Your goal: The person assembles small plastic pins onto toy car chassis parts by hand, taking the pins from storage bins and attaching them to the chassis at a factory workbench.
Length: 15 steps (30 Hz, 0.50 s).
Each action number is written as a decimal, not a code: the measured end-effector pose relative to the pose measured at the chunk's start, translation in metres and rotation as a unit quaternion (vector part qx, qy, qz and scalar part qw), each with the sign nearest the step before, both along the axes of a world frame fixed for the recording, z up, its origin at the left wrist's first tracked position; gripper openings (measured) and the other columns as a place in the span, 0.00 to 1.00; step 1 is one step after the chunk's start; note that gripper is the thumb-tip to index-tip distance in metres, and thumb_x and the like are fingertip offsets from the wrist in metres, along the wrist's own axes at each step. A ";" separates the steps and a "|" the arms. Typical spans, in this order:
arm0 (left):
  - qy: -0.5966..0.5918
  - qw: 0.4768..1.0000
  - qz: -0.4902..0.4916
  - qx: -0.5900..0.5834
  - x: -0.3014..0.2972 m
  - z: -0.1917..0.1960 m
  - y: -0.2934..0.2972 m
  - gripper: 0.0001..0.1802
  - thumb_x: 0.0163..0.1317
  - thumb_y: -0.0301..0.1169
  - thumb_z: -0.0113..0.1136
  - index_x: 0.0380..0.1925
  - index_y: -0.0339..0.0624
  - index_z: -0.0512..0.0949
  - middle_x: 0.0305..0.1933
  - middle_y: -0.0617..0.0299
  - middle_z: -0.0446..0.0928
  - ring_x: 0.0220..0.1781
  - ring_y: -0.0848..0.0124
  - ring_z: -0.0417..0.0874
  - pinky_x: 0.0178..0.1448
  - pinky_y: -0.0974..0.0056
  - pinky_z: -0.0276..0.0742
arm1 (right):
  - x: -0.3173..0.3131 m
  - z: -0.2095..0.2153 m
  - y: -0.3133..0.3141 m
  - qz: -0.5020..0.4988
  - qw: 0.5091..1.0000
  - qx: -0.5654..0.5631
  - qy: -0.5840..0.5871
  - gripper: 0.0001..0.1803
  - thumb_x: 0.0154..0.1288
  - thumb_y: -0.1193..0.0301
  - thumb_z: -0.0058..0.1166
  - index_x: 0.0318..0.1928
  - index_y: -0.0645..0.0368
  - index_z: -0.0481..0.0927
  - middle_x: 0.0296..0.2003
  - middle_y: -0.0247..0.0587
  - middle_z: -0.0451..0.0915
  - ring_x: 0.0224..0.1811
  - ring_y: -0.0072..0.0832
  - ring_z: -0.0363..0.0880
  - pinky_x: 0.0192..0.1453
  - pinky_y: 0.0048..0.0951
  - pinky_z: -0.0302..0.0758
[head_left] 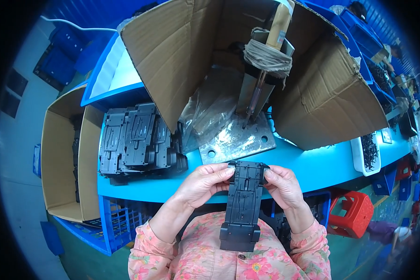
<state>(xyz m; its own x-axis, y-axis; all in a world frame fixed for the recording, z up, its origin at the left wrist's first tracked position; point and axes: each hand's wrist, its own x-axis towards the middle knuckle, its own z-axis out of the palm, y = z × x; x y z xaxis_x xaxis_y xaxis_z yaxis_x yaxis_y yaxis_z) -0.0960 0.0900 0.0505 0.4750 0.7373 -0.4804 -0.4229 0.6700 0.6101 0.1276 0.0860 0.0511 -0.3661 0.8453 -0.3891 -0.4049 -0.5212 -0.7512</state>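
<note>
Above blue bench (308, 168), long black plastic part (242, 205)

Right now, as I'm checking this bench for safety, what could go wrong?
The soldering iron points down at the metal plate, just beyond the left hand and right hand: a reach forward might meet its tip. The black plastic part is pinched only at its top and could slip.
</note>
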 end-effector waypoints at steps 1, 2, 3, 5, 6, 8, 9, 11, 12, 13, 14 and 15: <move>-0.005 1.000 -0.002 0.001 0.000 0.000 0.001 0.12 0.61 0.34 0.56 0.41 0.40 0.77 0.38 0.66 0.77 0.39 0.79 0.76 0.46 0.71 0.72 | -0.001 -0.001 0.001 -0.006 1.000 -0.002 -0.002 0.16 0.61 0.66 0.55 0.43 0.66 0.77 0.35 0.37 0.79 0.35 0.21 0.75 0.42 0.24 0.70; -0.002 1.000 -0.001 0.008 0.001 0.000 0.003 0.12 0.61 0.35 0.56 0.41 0.41 0.77 0.38 0.67 0.76 0.39 0.79 0.75 0.46 0.71 0.71 | -0.002 0.000 0.003 -0.012 1.000 -0.003 -0.004 0.16 0.61 0.66 0.55 0.43 0.67 0.77 0.35 0.37 0.80 0.35 0.21 0.75 0.42 0.25 0.71; -0.004 1.000 0.002 0.005 0.003 0.000 0.005 0.12 0.61 0.36 0.56 0.41 0.41 0.77 0.38 0.67 0.76 0.39 0.79 0.75 0.46 0.72 0.70 | -0.001 -0.002 0.004 -0.012 1.000 0.000 -0.007 0.16 0.61 0.66 0.54 0.42 0.66 0.77 0.35 0.37 0.80 0.35 0.21 0.75 0.42 0.25 0.70; -0.015 1.000 -0.005 0.014 0.004 -0.004 0.013 0.13 0.60 0.37 0.56 0.40 0.42 0.77 0.38 0.69 0.76 0.39 0.80 0.74 0.47 0.72 0.70 | 0.001 -0.008 0.010 -0.013 1.000 0.010 -0.005 0.16 0.61 0.66 0.54 0.42 0.66 0.77 0.35 0.37 0.79 0.35 0.21 0.75 0.42 0.25 0.70; -0.016 1.000 -0.001 0.020 0.005 -0.006 0.015 0.13 0.60 0.37 0.56 0.40 0.42 0.77 0.38 0.69 0.76 0.39 0.80 0.74 0.47 0.72 0.70 | 0.001 -0.009 0.013 -0.017 1.000 0.011 -0.002 0.16 0.61 0.66 0.54 0.42 0.66 0.78 0.35 0.37 0.79 0.35 0.22 0.75 0.42 0.25 0.70; -0.028 0.999 -0.004 0.021 0.007 -0.007 0.020 0.13 0.61 0.38 0.56 0.41 0.42 0.76 0.38 0.69 0.76 0.39 0.80 0.74 0.47 0.71 0.70 | -0.003 -0.002 0.017 -0.035 0.999 0.011 -0.011 0.11 0.60 0.66 0.54 0.35 0.63 0.78 0.32 0.38 0.80 0.32 0.24 0.77 0.40 0.29 0.72; -0.030 0.999 -0.007 0.023 0.008 -0.006 0.022 0.14 0.61 0.38 0.56 0.42 0.42 0.76 0.38 0.69 0.76 0.39 0.80 0.74 0.47 0.71 0.70 | -0.001 -0.002 0.018 -0.038 0.999 0.011 -0.002 0.13 0.60 0.66 0.55 0.37 0.64 0.78 0.33 0.37 0.80 0.32 0.22 0.76 0.39 0.26 0.71; -0.040 0.999 -0.003 0.031 0.011 -0.005 0.026 0.14 0.61 0.38 0.56 0.42 0.42 0.76 0.38 0.69 0.76 0.39 0.80 0.74 0.47 0.71 0.70 | 0.002 -0.005 0.021 -0.047 0.999 0.023 0.004 0.13 0.61 0.66 0.55 0.38 0.65 0.79 0.33 0.35 0.79 0.31 0.19 0.73 0.36 0.21 0.68; -0.048 0.998 -0.003 0.035 0.012 -0.005 0.029 0.14 0.61 0.38 0.56 0.42 0.42 0.76 0.38 0.69 0.76 0.39 0.80 0.74 0.47 0.71 0.69 | 0.002 -0.007 0.023 -0.046 0.999 0.027 0.003 0.13 0.61 0.66 0.55 0.38 0.65 0.79 0.33 0.35 0.79 0.31 0.19 0.73 0.36 0.21 0.68; -0.056 0.998 -0.002 0.034 0.012 -0.007 0.032 0.14 0.61 0.38 0.56 0.42 0.42 0.76 0.38 0.69 0.76 0.40 0.80 0.74 0.47 0.71 0.69 | 0.003 -0.008 0.026 -0.056 0.998 0.033 -0.007 0.13 0.61 0.65 0.55 0.37 0.64 0.79 0.33 0.35 0.79 0.31 0.19 0.73 0.36 0.21 0.68; -0.057 0.998 -0.002 0.038 0.012 -0.008 0.035 0.14 0.61 0.38 0.56 0.42 0.42 0.76 0.38 0.69 0.76 0.40 0.80 0.74 0.47 0.71 0.69 | 0.003 -0.009 0.029 -0.066 0.997 0.038 -0.016 0.12 0.61 0.65 0.55 0.36 0.63 0.80 0.33 0.34 0.79 0.31 0.19 0.73 0.37 0.21 0.68; -0.061 0.997 0.004 0.038 0.012 -0.008 0.038 0.14 0.61 0.38 0.56 0.42 0.42 0.76 0.39 0.69 0.76 0.40 0.80 0.74 0.47 0.72 0.69 | 0.002 -0.007 0.032 -0.065 0.997 0.041 -0.016 0.12 0.61 0.65 0.55 0.36 0.63 0.80 0.33 0.34 0.79 0.31 0.19 0.73 0.37 0.21 0.68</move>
